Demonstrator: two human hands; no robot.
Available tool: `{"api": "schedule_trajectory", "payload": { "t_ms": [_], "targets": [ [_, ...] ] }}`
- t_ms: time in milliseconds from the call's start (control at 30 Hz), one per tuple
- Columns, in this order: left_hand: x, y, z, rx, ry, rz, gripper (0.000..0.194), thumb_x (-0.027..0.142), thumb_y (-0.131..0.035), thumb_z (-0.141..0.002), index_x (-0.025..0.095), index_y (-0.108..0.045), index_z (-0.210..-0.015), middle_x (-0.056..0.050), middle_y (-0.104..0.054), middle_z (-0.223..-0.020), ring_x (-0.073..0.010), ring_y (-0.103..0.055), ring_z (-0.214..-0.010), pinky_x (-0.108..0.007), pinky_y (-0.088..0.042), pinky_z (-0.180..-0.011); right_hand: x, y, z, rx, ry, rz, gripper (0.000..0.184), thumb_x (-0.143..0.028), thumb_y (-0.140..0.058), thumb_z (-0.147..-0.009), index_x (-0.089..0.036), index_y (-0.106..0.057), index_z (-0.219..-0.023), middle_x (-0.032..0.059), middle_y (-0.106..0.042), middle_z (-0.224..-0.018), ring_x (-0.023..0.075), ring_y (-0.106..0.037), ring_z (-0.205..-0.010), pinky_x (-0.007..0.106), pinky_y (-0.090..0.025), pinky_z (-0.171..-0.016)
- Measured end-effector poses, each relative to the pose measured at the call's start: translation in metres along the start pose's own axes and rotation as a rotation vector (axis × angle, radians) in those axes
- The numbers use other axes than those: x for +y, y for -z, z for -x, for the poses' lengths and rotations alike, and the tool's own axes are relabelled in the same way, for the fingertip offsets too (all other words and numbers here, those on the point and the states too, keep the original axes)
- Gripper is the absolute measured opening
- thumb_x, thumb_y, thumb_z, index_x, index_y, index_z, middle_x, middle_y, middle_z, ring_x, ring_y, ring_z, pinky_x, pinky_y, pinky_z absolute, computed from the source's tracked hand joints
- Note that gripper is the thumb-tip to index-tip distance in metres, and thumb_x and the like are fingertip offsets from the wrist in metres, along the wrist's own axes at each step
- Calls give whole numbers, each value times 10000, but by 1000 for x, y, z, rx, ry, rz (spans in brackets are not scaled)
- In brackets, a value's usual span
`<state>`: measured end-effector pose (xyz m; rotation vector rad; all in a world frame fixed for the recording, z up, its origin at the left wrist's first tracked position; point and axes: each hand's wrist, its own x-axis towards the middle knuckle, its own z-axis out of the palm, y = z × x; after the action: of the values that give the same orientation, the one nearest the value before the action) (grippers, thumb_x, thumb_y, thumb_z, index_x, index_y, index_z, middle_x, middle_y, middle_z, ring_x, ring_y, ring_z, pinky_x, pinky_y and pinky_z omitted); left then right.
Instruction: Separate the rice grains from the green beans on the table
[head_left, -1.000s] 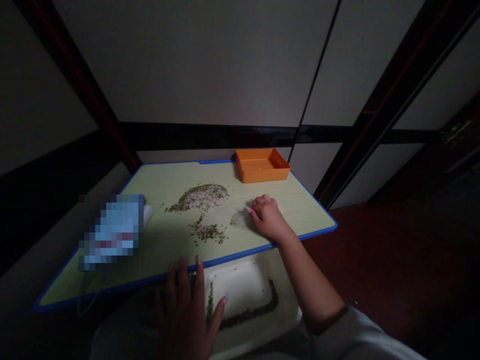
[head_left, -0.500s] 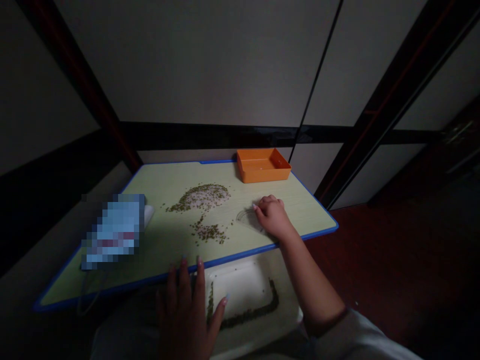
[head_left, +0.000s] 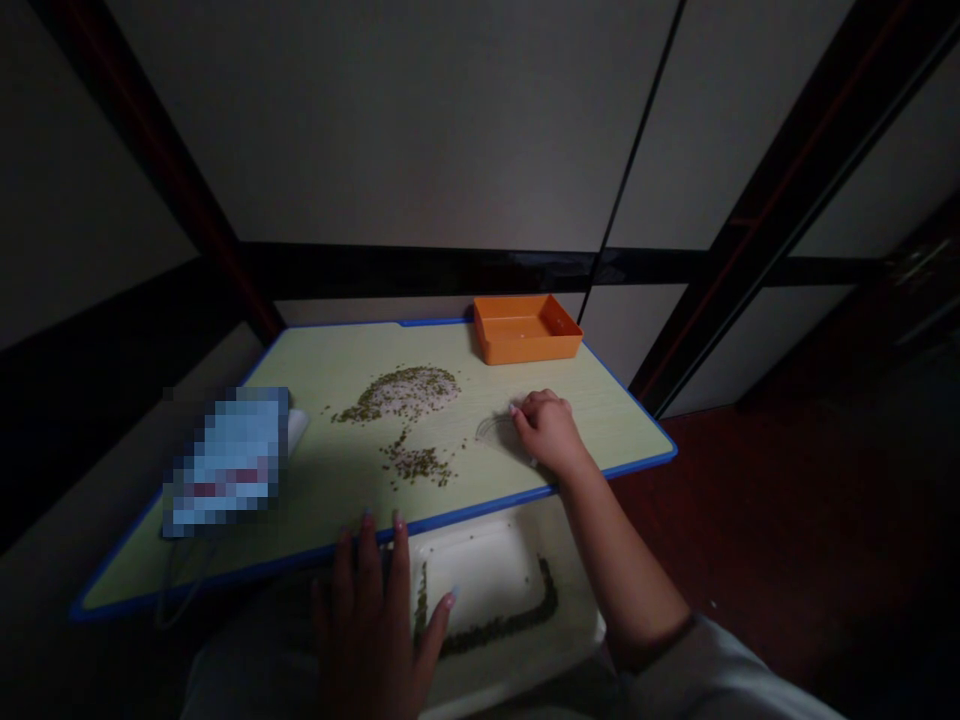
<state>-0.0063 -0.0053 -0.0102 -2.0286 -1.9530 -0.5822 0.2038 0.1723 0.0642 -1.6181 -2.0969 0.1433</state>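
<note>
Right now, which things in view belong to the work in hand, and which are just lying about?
Likely in the work:
clear curved tool, in the right hand
two grain piles
white tub, by the left hand

Likely lying about, untouched:
orange tray
pixelated blue object

Beyond your hands (head_left: 546,432), you face tall flat grey panels (head_left: 420,120) crossed by a glossy black horizontal band (head_left: 420,271). A pale yellow-green desk (head_left: 337,346) with blue edging (head_left: 480,509) stands before the panels. Right of your hands, a dark red floor (head_left: 750,500) lies in dim light.
</note>
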Motion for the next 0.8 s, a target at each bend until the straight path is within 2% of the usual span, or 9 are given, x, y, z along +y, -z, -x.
{"api": "schedule_trajectory", "payload": {
  "t_ms": [133, 800],
  "targets": [
    [2, 3, -1, -16, 22, 3, 671, 388, -448, -865, 96, -311, -1454, -251, -233, -1554, -397, -115, -1473, -640, -254, -1103, -2, 2, 0, -28, -3, 2, 312, -270, -502, -931, -166, -674, -692, 83, -677, -862, 206, -529, -901, 337, -315, -774],
    [1, 3, -1, 1, -17, -9, 757, 392, -454, -874, 132, -141, -1512, -259, -214, -1559, -428, -168, -1451, -671, -307, -1050, -4, 1, 2, -35, 82, -26, 320, -276, -501, -938, -159, -662, -688, 71, -658, -851, 192, -516, -900, 325, -314, -790]
  ]
}}
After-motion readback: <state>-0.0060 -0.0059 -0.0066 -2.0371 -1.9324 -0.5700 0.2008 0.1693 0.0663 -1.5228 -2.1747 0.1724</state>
